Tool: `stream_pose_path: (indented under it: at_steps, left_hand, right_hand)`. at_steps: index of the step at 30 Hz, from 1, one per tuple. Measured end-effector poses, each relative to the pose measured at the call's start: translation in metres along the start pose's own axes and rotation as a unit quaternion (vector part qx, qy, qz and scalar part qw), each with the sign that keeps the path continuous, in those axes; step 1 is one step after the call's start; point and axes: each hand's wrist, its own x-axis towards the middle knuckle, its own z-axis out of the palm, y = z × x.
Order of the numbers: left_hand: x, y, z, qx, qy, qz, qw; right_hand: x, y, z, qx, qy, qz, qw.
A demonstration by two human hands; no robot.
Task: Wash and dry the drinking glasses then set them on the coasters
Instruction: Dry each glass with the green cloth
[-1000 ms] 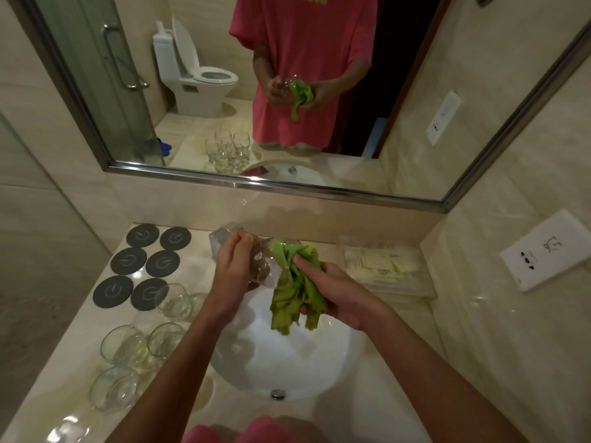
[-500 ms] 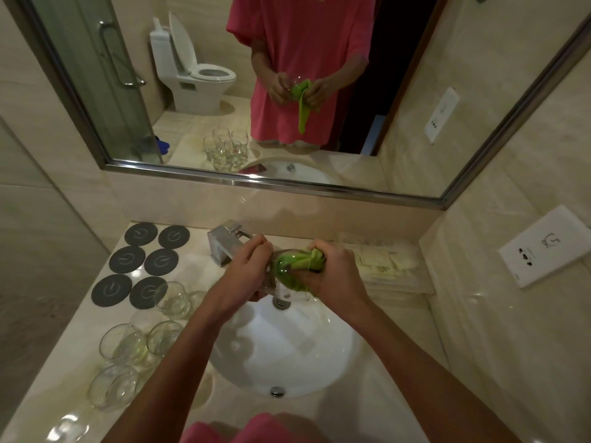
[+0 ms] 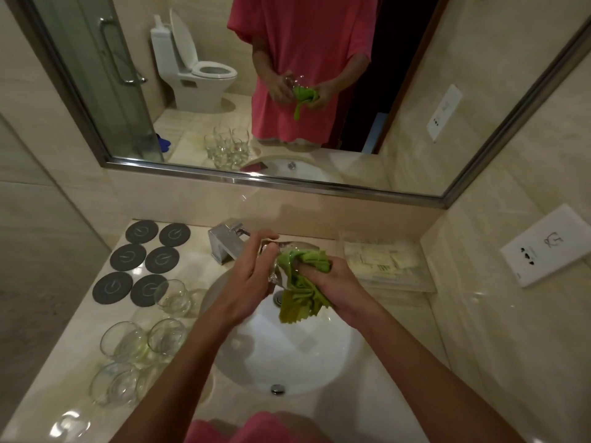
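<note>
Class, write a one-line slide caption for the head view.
Over the sink, the left hand holds a glass while the right hand wipes it with a green cloth.

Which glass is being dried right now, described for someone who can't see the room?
Find the white sink basin below the mirror. Above it, the left hand holds a clear glass while the right hand pushes a green cloth into it. The other glasses stand untouched on the counter, left of the basin.
</note>
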Motion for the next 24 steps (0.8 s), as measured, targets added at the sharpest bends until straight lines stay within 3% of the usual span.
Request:
stream_pose_path:
  at_steps: [2, 5, 8, 12, 14, 16, 18, 20, 24]
  left_hand:
    - [0.000, -0.003, 0.008, 0.005, 0.077, 0.091, 0.993]
    - [0.002, -0.001, 0.011, 0.004, 0.112, 0.102, 0.988]
    - [0.006, 0.006, 0.011, -0.008, 0.067, 0.015, 0.998]
    - [0.012, 0.015, 0.011, 0.014, 0.018, -0.204, 0.979]
    - [0.012, 0.022, 0.008, 0.005, -0.002, -0.270, 0.963]
    - [0.010, 0.026, 0.002, -0.013, -0.024, -0.294, 0.955]
    - [0.007, 0.023, -0.004, -0.011, -0.065, -0.260, 0.963]
    - [0.006, 0.009, -0.009, 0.006, -0.090, -0.174, 0.981]
    - [0.003, -0.006, 0.002, -0.008, 0.032, 0.070, 0.997]
  right_hand:
    - [0.000, 0.003, 0.001, 0.006, -0.039, 0.026, 0.999]
    - [-0.002, 0.000, 0.004, -0.074, -0.008, -0.026, 0.997]
    - [0.000, -0.004, 0.004, -0.177, 0.072, -0.164, 0.968]
    - [0.003, -0.004, -0.005, -0.294, 0.097, -0.311, 0.899]
    - [0.004, -0.003, -0.009, -0.308, 0.097, -0.319, 0.891]
    - [0.006, -0.002, -0.007, -0.262, 0.101, -0.279, 0.918]
    - [0.007, 0.000, -0.004, -0.206, 0.100, -0.219, 0.949]
    - [0.007, 0.001, -0.003, -0.148, 0.088, -0.155, 0.973]
    - [0.002, 0.002, 0.001, -0.010, -0.005, -0.043, 0.999]
